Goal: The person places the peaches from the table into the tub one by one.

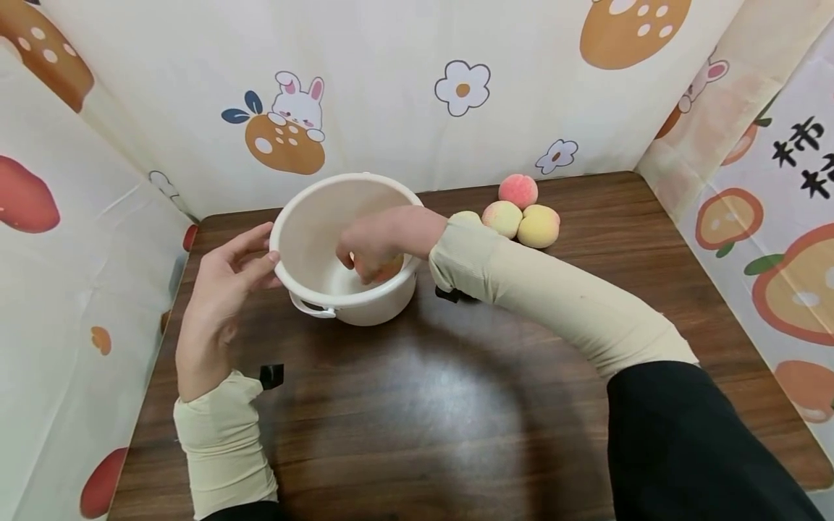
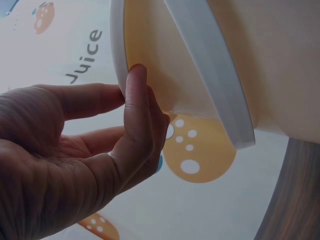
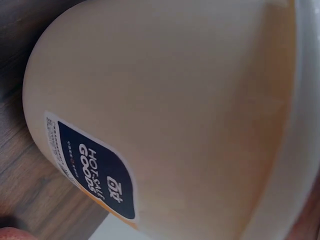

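A white plastic bucket (image 1: 348,300) stands upright on the table, its handle (image 1: 311,308) hanging at the front left. My left hand (image 1: 224,297) holds its rim at the left side; in the left wrist view that hand's (image 2: 107,135) thumb and fingers pinch the rim (image 2: 118,45). My right hand (image 1: 374,242) reaches down inside the bucket, fingers curled on an orange-toned peach (image 1: 391,269), which the hand partly covers. In the right wrist view the bucket's wall (image 3: 165,85) with a dark label (image 3: 97,172) hides that hand.
Several peaches sit together right of the bucket, among them a pink peach (image 1: 518,191) and a yellow peach (image 1: 538,226). One pale peach (image 1: 466,216) is partly behind my right sleeve. A printed curtain (image 1: 391,94) borders the brown wooden table (image 1: 417,434) at the back and sides.
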Action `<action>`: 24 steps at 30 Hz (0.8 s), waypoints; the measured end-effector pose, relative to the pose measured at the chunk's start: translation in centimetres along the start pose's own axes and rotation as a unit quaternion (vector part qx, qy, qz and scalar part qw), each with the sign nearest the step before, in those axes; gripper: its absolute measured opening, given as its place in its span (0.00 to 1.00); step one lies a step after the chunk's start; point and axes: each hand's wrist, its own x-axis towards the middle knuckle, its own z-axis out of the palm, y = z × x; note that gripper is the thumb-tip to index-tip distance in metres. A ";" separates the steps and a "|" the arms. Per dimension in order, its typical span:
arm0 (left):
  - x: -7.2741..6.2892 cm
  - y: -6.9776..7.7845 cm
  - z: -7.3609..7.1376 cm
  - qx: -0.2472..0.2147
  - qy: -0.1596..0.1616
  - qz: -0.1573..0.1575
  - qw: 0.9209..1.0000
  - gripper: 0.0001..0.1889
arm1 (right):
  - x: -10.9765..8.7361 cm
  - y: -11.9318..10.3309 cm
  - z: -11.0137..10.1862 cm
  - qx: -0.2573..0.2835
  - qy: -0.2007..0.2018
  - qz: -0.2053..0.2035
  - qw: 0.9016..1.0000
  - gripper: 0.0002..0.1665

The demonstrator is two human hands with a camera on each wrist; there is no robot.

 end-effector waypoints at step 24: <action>0.1 0.0 0.0 0.003 -0.001 0.003 1.000 0.31 | 1.0 1.3 1.3 -0.069 -0.072 0.039 0.994 0.19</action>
